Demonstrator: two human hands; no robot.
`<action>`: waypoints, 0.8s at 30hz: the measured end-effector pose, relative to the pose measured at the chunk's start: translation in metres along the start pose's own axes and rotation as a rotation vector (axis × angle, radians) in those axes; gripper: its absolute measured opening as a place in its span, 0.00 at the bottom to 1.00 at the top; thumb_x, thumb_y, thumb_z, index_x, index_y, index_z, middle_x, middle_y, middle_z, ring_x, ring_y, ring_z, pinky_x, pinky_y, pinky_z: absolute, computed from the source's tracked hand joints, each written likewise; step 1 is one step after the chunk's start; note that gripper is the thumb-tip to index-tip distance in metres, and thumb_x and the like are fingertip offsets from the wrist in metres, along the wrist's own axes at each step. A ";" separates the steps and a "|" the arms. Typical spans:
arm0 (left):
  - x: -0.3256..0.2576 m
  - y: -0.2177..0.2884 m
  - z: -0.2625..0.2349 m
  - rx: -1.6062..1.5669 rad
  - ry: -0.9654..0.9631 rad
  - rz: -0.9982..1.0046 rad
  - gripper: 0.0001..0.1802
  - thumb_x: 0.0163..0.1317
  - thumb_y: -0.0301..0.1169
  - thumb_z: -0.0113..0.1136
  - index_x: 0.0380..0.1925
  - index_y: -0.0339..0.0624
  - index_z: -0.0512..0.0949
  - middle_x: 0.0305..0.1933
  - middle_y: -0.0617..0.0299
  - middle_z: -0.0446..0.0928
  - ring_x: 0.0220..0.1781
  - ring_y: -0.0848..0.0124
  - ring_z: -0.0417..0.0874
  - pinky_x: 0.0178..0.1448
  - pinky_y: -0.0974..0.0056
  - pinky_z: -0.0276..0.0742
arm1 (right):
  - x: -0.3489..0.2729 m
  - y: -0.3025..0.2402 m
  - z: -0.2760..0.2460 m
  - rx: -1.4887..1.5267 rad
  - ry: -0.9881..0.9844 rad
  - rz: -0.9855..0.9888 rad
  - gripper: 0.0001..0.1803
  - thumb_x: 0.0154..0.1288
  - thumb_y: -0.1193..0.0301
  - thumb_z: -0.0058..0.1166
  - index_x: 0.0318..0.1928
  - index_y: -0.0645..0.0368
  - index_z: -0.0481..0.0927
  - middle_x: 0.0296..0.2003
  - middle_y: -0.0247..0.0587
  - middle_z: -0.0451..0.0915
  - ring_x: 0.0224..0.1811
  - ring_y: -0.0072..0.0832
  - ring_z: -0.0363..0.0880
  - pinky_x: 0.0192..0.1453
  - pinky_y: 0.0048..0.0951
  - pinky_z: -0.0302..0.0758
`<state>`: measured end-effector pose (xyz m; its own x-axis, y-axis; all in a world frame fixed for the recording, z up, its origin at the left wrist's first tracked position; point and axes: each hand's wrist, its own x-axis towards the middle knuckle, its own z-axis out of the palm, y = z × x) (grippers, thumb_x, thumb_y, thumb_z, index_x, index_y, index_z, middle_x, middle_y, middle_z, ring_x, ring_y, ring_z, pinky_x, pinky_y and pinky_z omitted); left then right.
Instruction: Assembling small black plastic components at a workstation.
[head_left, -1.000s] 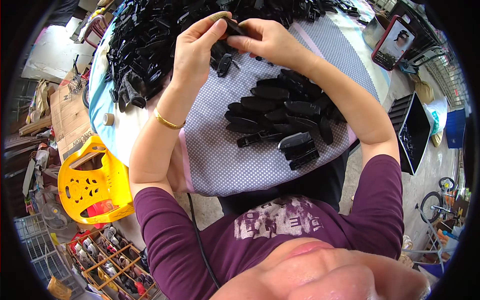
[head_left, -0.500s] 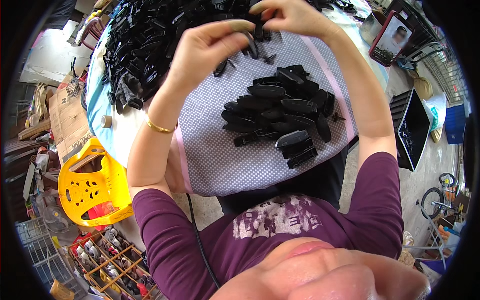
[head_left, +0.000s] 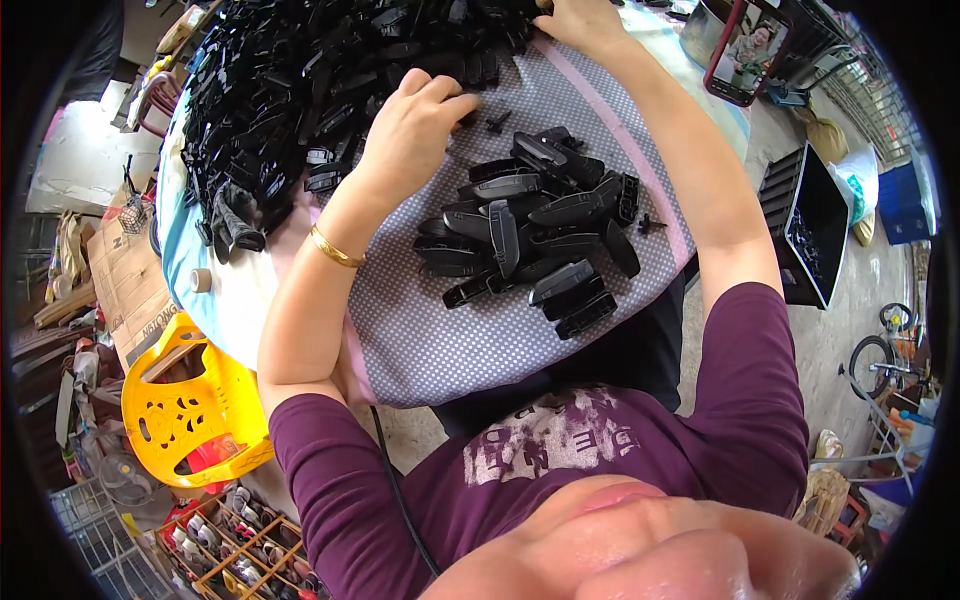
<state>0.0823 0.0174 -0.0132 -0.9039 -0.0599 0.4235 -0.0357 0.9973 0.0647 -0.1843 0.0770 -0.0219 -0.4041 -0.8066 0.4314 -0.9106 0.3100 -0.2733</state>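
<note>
My left hand (head_left: 412, 135) is closed, its fingers curled at the near edge of a large heap of glossy black plastic parts (head_left: 300, 90). A dark bit shows by its fingertips, too hidden to name. My right hand (head_left: 583, 25) reaches to the heap's right end at the top edge. Its fingers look bent together but are partly cut off, and anything in them is hidden. Nearer me, a smaller pile of long, rounded black plastic parts (head_left: 565, 215) lies on the grey dotted cloth (head_left: 440, 355). One part (head_left: 503, 238) lies lengthwise across the top.
A roll of tape (head_left: 201, 281) and a dark glove (head_left: 236, 222) lie at the table's left. A phone (head_left: 745, 50) stands at the far right. Beside the table are a yellow plastic chair (head_left: 190, 415) and a black crate (head_left: 800, 225).
My left hand has dropped lower, and the black part it held is no longer between its fingers. A part now lies across the small pile. My right hand has moved up and right.
</note>
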 end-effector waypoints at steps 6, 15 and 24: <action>0.003 0.001 -0.005 -0.494 0.216 -0.256 0.13 0.57 0.22 0.57 0.44 0.40 0.80 0.43 0.61 0.79 0.40 0.67 0.79 0.44 0.67 0.78 | -0.004 -0.028 -0.018 -0.015 0.128 0.150 0.14 0.54 0.66 0.54 0.40 0.59 0.78 0.32 0.53 0.82 0.37 0.48 0.81 0.43 0.44 0.76; -0.002 -0.012 -0.018 -1.596 0.361 -0.796 0.14 0.69 0.32 0.50 0.49 0.35 0.73 0.43 0.55 0.78 0.44 0.61 0.82 0.49 0.59 0.83 | -0.053 -0.117 -0.035 0.973 -0.042 -0.247 0.16 0.71 0.70 0.36 0.48 0.67 0.74 0.21 0.30 0.72 0.20 0.15 0.69 0.23 0.19 0.68; 0.003 -0.005 -0.017 -1.587 0.382 -0.481 0.15 0.66 0.24 0.52 0.53 0.34 0.73 0.45 0.59 0.77 0.46 0.71 0.80 0.55 0.61 0.79 | -0.043 -0.102 -0.025 1.362 -0.296 -0.027 0.12 0.68 0.67 0.53 0.42 0.63 0.81 0.30 0.34 0.82 0.26 0.18 0.78 0.30 0.18 0.75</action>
<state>0.0873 0.0115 0.0034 -0.7843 -0.5635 0.2594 0.3877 -0.1189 0.9141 -0.0760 0.0924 0.0090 -0.1991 -0.9327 0.3007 -0.0488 -0.2970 -0.9536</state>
